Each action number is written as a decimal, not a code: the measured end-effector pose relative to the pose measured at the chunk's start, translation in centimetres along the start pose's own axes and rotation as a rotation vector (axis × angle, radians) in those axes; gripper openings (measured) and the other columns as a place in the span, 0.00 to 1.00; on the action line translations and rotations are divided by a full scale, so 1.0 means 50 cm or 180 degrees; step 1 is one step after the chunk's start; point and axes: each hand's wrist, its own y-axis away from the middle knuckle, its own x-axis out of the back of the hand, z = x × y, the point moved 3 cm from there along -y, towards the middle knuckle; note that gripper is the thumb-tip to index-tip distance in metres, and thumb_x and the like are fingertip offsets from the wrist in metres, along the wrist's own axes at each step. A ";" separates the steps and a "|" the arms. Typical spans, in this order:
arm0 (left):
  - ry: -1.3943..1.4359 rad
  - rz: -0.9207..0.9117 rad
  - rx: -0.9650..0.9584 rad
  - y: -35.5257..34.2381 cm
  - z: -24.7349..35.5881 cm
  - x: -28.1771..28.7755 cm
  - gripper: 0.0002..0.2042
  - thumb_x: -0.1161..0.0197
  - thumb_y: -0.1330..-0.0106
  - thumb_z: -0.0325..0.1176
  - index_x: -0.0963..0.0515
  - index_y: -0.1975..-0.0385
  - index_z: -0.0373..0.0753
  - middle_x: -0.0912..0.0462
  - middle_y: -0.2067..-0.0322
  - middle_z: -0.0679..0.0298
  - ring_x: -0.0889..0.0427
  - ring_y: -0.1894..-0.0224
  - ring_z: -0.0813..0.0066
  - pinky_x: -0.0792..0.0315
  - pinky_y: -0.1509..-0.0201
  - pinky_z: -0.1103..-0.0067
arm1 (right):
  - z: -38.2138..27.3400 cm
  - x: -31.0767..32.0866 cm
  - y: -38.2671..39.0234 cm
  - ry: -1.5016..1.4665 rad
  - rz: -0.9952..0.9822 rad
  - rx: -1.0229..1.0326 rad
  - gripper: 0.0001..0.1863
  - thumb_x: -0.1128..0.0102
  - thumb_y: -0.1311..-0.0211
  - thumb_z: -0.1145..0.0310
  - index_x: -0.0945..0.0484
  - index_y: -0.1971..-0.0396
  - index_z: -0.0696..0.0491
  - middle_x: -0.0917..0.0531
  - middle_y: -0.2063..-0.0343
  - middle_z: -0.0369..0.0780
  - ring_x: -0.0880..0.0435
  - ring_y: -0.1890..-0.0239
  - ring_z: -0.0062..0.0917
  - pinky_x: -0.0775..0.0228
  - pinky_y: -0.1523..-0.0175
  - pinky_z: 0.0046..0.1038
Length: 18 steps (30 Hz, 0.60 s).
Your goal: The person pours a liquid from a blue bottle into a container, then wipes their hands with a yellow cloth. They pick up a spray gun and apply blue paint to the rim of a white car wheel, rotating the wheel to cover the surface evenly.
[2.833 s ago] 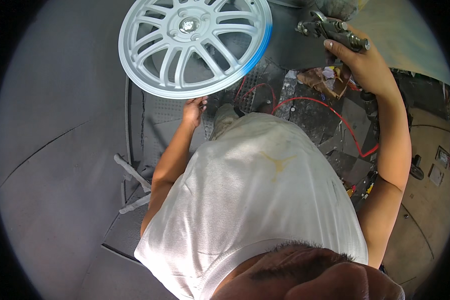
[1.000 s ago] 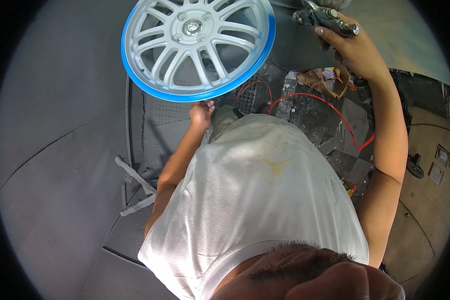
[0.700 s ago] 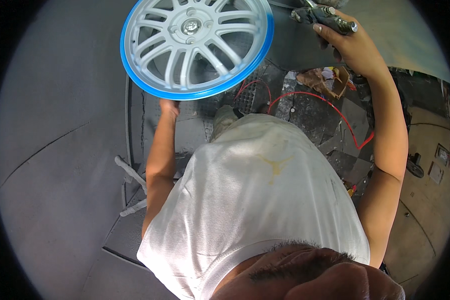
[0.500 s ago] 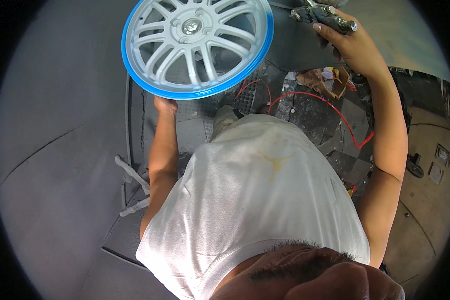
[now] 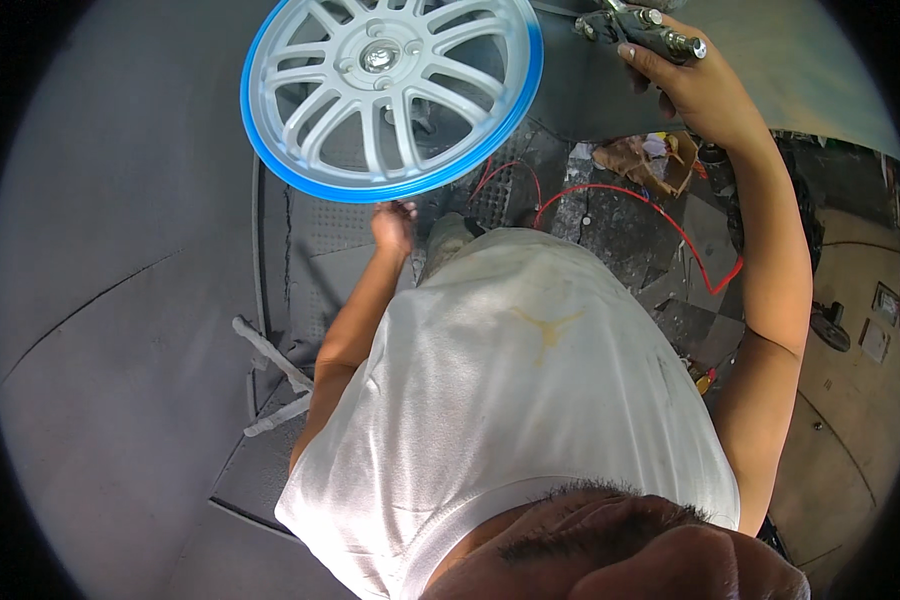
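Note:
A silver-white alloy wheel (image 5: 402,143) with a blue-covered outer lip sits at the top, facing up, its upper edge cut off. My left hand (image 5: 394,230) is just below the near edge of the lip, fingers curled. The wheel partly covers the fingertips, so whether they touch it or hold anything is unclear. At the upper right my right hand (image 5: 690,90) is closed around a metal spray gun (image 5: 650,30), apart from the wheel. The gun points left, toward the wheel. What supports the wheel is mostly hidden under it.
A red hose (image 5: 660,205) curves over the dirty floor, right of my body. Beyond it stands an open cardboard box (image 5: 675,165) with crumpled material. Whitish coated bars (image 5: 270,350) stick out beside my left arm. Grey sheeting (image 5: 120,300) fills the left side.
My left hand has moved right along the wheel's near edge. The wheel has turned counter-clockwise a little. My right hand and the spray gun have shifted slightly left.

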 end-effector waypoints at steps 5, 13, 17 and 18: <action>-0.0216 0.0272 -0.0275 -0.077 0.119 0.049 0.13 0.49 0.28 0.39 0.27 0.51 0.39 0.20 0.59 0.62 0.20 0.59 0.66 0.26 0.54 0.71 | -0.018 0.000 0.011 -0.0035 0.0096 0.0002 0.12 0.44 0.36 0.75 0.20 0.53 0.55 0.20 0.74 0.34 0.23 0.74 0.18 0.30 0.72 0.22; 0.0519 0.0523 -0.0550 -0.115 0.204 0.058 0.20 0.49 0.28 0.42 0.30 0.42 0.38 0.23 0.46 0.60 0.25 0.44 0.63 0.33 0.38 0.66 | -0.012 0.000 0.001 -0.0228 0.0191 0.0201 0.12 0.44 0.35 0.74 0.20 0.53 0.55 0.20 0.75 0.34 0.24 0.74 0.17 0.31 0.73 0.21; 0.0666 0.0318 -0.0426 -0.078 0.141 0.026 0.19 0.51 0.28 0.45 0.28 0.48 0.38 0.20 0.54 0.63 0.22 0.53 0.67 0.29 0.49 0.69 | -0.026 0.011 0.007 -0.0147 0.0196 0.0025 0.11 0.44 0.35 0.74 0.20 0.55 0.55 0.21 0.75 0.34 0.24 0.74 0.17 0.31 0.73 0.21; 0.0694 0.0317 -0.0381 -0.063 0.113 0.016 0.18 0.52 0.27 0.46 0.27 0.50 0.39 0.19 0.56 0.64 0.22 0.56 0.69 0.28 0.52 0.70 | -0.021 0.012 0.005 -0.0159 0.0184 0.0077 0.11 0.44 0.35 0.73 0.20 0.55 0.55 0.21 0.75 0.34 0.24 0.74 0.17 0.31 0.73 0.22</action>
